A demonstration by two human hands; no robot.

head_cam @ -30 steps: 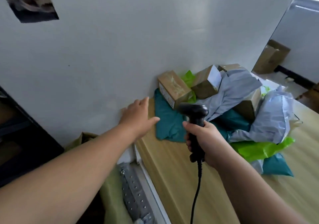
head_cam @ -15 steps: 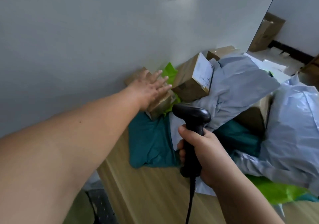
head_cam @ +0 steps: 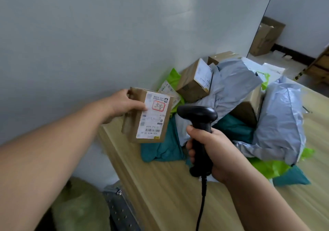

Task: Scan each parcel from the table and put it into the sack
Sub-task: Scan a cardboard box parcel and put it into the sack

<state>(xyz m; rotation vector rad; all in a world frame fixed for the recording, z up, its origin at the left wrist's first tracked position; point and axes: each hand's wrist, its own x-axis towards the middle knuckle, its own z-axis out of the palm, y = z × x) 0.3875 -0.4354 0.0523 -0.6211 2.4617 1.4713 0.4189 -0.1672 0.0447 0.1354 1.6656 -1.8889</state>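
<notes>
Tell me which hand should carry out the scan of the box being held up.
Right. The right hand grips the scanner, whose head sits just beside the cardboard box. The left hand is occupied holding that box up, its label facing the camera.

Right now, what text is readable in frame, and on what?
shipping label on the held box, in the left hand: "N058 00 61" near its lower edge, uncertain; rest too small.
red-framed stamp on that label: handwritten, illegible.
white label on the stacked box: blurred.
paper label on the green mailer: blurred.
scanner in the right hand: no text visible.
</notes>
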